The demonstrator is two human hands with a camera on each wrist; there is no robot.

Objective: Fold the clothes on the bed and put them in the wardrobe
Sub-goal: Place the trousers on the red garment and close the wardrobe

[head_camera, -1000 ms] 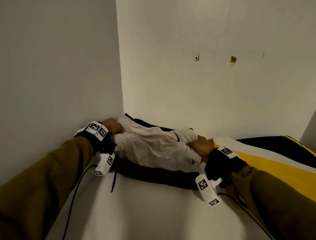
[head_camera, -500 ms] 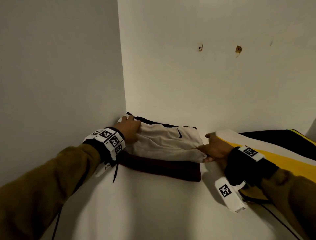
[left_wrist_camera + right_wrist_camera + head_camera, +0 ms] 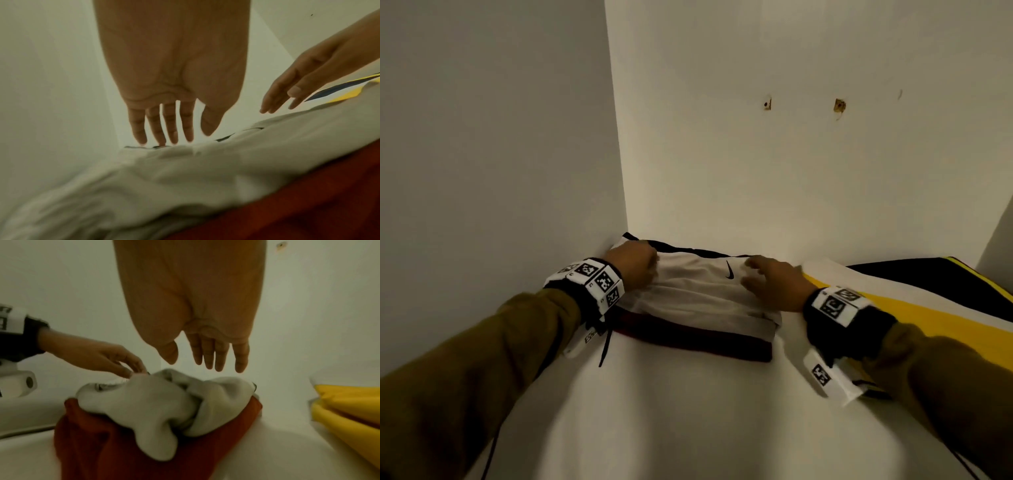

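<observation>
Folded white shorts with a black swoosh and black trim lie on a folded dark red garment in the back left corner of a white wardrobe shelf. My left hand is at the shorts' far left edge, fingers straight, tips touching the cloth. My right hand hovers flat over the shorts' right half with fingers spread and straight, holding nothing. In the wrist views the shorts look bunched on the red garment.
A folded yellow, white and black garment lies on the shelf to the right of the stack. The side wall stands close on the left and the back wall, with two small holes, right behind. Bare shelf lies in front.
My right hand has let go of the shorts' right end and moved up over their top, open. My left hand has slid a little further back along the left edge.
</observation>
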